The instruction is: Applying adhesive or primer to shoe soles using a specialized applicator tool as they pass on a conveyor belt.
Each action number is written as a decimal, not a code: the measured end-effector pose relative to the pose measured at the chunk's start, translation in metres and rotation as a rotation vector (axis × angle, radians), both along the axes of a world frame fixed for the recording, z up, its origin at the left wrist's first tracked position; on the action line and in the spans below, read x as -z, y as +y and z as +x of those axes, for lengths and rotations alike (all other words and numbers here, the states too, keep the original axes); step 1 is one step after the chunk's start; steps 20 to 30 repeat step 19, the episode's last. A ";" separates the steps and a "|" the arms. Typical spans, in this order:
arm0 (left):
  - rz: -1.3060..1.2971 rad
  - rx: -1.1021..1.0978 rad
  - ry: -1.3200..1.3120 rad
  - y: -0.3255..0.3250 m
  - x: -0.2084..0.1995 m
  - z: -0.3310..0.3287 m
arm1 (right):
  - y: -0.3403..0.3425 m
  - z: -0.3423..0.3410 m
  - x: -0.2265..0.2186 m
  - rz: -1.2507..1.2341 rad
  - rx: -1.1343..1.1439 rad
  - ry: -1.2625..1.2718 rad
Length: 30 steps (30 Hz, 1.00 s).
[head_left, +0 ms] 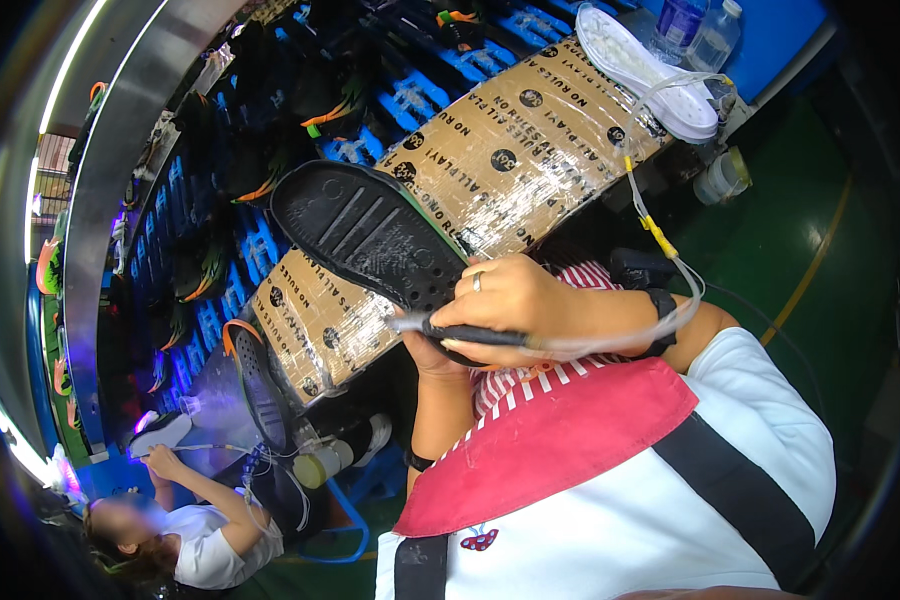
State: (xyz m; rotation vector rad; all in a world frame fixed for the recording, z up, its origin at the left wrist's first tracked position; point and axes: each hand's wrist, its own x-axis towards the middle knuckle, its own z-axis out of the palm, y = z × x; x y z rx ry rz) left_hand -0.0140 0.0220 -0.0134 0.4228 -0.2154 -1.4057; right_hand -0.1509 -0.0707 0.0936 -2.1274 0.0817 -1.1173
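A black shoe sole (360,225) is tilted in front of me, its holed and slotted face turned up and its heel end toward me. My left hand (436,352) grips the heel end from below, mostly hidden behind the sole and my other hand. My right hand (515,305), with a ring on one finger, is closed round the black handle of a brush (478,334). A clear tube (660,328) runs from the handle's end past my right wrist. The pale, blurred brush tip is at the sole's heel edge; whether it touches is unclear.
A tape-wrapped cardboard surface (570,110) lies beneath. At far right are a white sole (650,75), clear bottles (715,35) and a hanging cup (722,178). A rack (410,100) carries shoe uppers. At lower left are another black sole (260,385) and a co-worker (205,530).
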 end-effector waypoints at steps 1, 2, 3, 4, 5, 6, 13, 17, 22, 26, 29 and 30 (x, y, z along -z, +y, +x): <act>-0.064 0.064 0.030 -0.001 -0.004 0.004 | -0.002 -0.001 -0.004 0.081 -0.095 -0.026; 0.008 -0.069 -0.036 -0.002 -0.002 0.004 | -0.005 -0.003 -0.006 0.004 0.003 -0.077; 0.106 -0.110 -0.102 -0.001 -0.007 0.004 | -0.005 -0.002 0.000 -0.033 0.137 -0.121; 0.085 -0.165 -0.058 -0.003 -0.006 0.004 | -0.006 -0.002 0.004 -0.014 0.203 -0.078; 0.064 -0.220 -0.013 -0.005 -0.005 0.003 | -0.007 -0.002 0.007 0.006 0.269 -0.035; 0.047 -0.237 -0.045 -0.006 -0.007 0.002 | -0.009 -0.002 0.008 -0.023 0.247 -0.010; -0.131 0.010 0.018 -0.012 -0.009 0.011 | -0.001 0.000 0.003 0.193 -0.124 0.028; -0.080 -0.194 -0.003 -0.011 -0.008 0.016 | -0.009 -0.004 0.010 0.062 0.210 0.012; -0.021 -0.209 -0.085 -0.014 -0.008 0.016 | -0.006 -0.002 0.019 0.014 0.210 0.032; -0.021 -0.209 -0.085 -0.014 -0.008 0.016 | -0.006 -0.002 0.019 0.014 0.210 0.032; -0.021 -0.209 -0.085 -0.014 -0.008 0.016 | -0.006 -0.002 0.019 0.014 0.210 0.032; -0.021 -0.209 -0.085 -0.014 -0.008 0.016 | -0.006 -0.002 0.019 0.014 0.210 0.032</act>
